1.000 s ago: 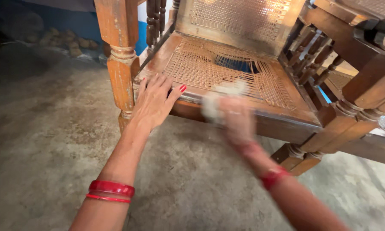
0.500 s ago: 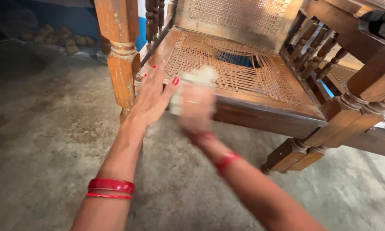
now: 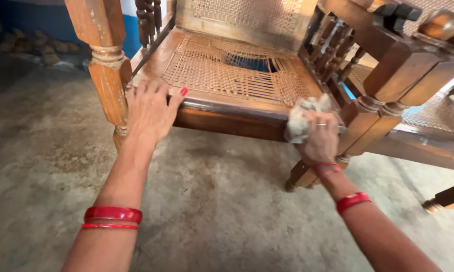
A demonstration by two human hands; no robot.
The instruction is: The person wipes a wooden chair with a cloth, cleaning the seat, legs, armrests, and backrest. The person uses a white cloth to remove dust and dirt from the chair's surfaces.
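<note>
left hand (image 3: 149,108): fingers flat, spread on chair (image 3: 227,108) front rail, gripping nothing
right hand (image 3: 320,136): fingers curled tight round rag (image 3: 300,118), pressed on rail

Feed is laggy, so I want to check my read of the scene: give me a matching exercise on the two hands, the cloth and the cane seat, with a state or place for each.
Column one:
1. left hand
2. right hand
3. cloth
4. cane seat

Column two:
A. torn open near the back
B. pressed against the seat's front rail
C. flat on the seat's front left corner
D. gripping the cloth

Pairs: 1-C, 2-D, 3-B, 4-A
</note>
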